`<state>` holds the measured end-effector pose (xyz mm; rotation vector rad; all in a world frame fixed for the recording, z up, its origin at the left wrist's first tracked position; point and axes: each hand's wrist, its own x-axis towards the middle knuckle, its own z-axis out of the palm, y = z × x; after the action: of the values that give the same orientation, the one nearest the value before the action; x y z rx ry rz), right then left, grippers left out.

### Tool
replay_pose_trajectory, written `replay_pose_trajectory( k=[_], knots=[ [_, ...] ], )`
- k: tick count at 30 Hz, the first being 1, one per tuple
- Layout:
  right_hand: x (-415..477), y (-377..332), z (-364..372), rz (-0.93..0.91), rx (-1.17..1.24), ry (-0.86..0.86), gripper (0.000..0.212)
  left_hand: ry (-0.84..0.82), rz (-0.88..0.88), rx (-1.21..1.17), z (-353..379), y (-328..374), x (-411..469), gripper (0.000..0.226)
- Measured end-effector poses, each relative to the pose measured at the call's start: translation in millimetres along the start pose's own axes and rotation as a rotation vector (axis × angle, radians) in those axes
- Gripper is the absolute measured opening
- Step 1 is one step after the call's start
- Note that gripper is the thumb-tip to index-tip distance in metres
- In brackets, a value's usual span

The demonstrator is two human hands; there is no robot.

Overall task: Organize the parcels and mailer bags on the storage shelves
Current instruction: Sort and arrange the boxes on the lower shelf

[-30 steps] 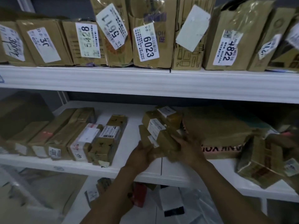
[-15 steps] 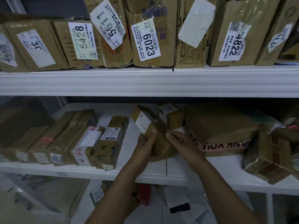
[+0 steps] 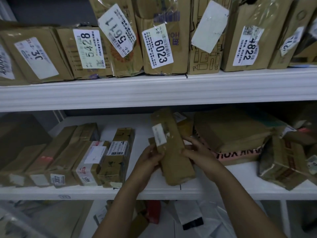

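Both hands grip one long brown parcel (image 3: pixel 172 148) tilted over the middle shelf (image 3: pixel 171 189): left hand (image 3: pixel 151 160) wrapped on its left edge, right hand (image 3: pixel 199 152) on its right side. Row of boxes (image 3: pixel 82 155) lies to the left.

Head view, close before shelves (image 3: pixel 154 90)

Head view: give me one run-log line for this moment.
left hand: gripping brown parcel | right hand: gripping same parcel | parcel: tilted, above middle shelf | placed: no
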<state>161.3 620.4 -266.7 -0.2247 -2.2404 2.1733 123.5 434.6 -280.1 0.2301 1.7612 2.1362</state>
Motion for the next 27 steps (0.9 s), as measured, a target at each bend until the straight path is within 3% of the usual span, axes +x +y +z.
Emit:
replay_pose_trajectory(
  k=[2, 6, 7, 11, 17, 20, 24, 27],
  knots=[
    [-5.2, -4.0, -4.3, -0.064, -0.19, 0.006, 0.056, 0.057, 0.059, 0.009, -1.5, 5.1, 2.1, 0.032],
    [-12.4, -11.2, -6.9, -0.156, -0.342, -0.061, 0.068, 0.224, 0.129, -0.033, -1.1, 17.1, 11.2, 0.103],
    [-13.3, -11.0, -7.2, -0.185, -0.397, -0.076, 0.071, 0.256, 0.14, -0.037, 0.6, 19.7, 12.5, 0.111],
    [-19.0, -12.6, -8.5, -0.215, -0.466, -0.077, 0.079, 0.303, 0.232, -0.051, 7.7, 20.5, 11.9, 0.103],
    [-18.9, -9.8, -10.5, -0.115, -0.63, 0.254, 0.072, 0.37, 0.346, -0.141, 5.1, 17.7, 2.3, 0.082],
    [-14.8, -8.6, -3.5, 0.01, -0.544, 0.301, 0.066, 0.334, 0.412, -0.05, 2.3, 15.9, -7.8, 0.087],
    [-13.2, -18.0, 7.1, 0.197, -0.342, 0.221, 0.068, 0.258, 0.507, 0.046, 0.1, 21.8, -21.3, 0.088],
    [-14.7, -26.2, 8.6, 0.169, -0.173, 0.211, 0.057, 0.242, 0.515, 0.057, -9.5, 28.2, -28.3, 0.081]
  ],
)
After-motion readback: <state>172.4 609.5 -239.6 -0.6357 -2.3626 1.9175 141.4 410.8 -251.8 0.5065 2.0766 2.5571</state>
